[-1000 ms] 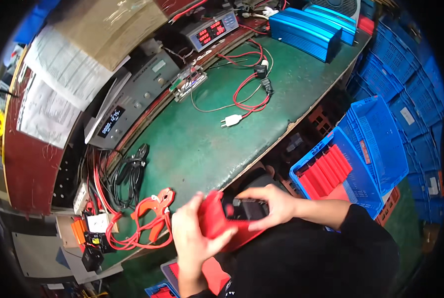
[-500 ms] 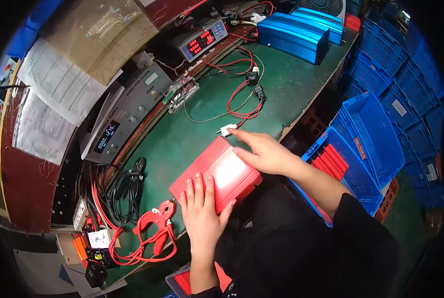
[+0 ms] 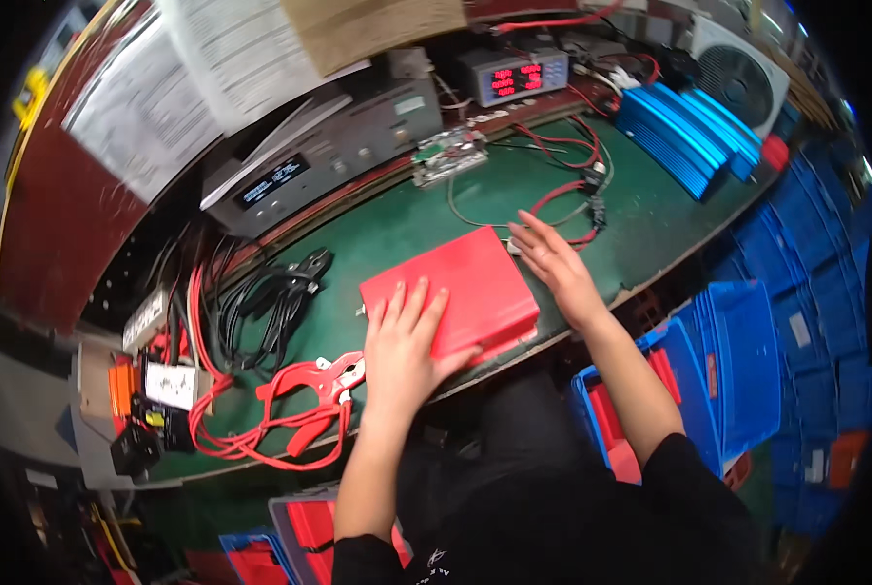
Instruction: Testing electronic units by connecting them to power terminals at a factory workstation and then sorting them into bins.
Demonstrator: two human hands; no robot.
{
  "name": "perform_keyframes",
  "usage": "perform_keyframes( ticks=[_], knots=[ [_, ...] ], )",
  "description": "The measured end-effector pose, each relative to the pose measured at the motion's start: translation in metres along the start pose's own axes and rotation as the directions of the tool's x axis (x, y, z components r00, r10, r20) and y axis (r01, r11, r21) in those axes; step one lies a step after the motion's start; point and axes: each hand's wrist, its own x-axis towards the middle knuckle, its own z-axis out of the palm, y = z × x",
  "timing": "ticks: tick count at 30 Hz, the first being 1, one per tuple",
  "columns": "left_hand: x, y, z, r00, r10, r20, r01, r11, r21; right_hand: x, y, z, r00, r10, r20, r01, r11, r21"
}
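A red metal box (image 3: 475, 288) lies on the green bench top near its front edge. My left hand (image 3: 404, 336) rests on its left part, fingers spread and thumb at the near edge. At the box's right end is my right hand (image 3: 559, 265), open with fingers stretched out and holding nothing. Close to these fingers is a white plug (image 3: 515, 249), partly hidden, whose red cord (image 3: 553, 200) runs back over the bench. Left of the box sits a red battery clamp (image 3: 309, 385) with looped red cables.
Coiled black cables (image 3: 270, 302) lie at the left, before a grey power supply (image 3: 329, 151). A meter with red digits (image 3: 514, 78) and blue finned cases (image 3: 675, 136) stand farther back. Blue crates (image 3: 738, 370) are at the right, and a grey crate (image 3: 290, 526) sits below the bench.
The view has swung, shifting the bench within the picture. My right hand has lifted off the box's top to beside its right end. The left hand stays on the box, whose ribs no longer show.
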Motion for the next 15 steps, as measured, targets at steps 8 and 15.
perform_keyframes(
  ticks=[8,15],
  knots=[
    [-0.02,-0.086,-0.064,0.966,-0.02,-0.258,0.045,0.995,0.09,0.052,-0.007,-0.03,0.993,-0.087,-0.083,0.033,0.859,-0.51],
    [-0.03,-0.232,-0.027,0.859,-0.506,0.077,0.494,0.859,0.133,0.1,-0.004,0.089,0.797,-0.312,0.518,0.604,0.454,-0.655]
  ],
)
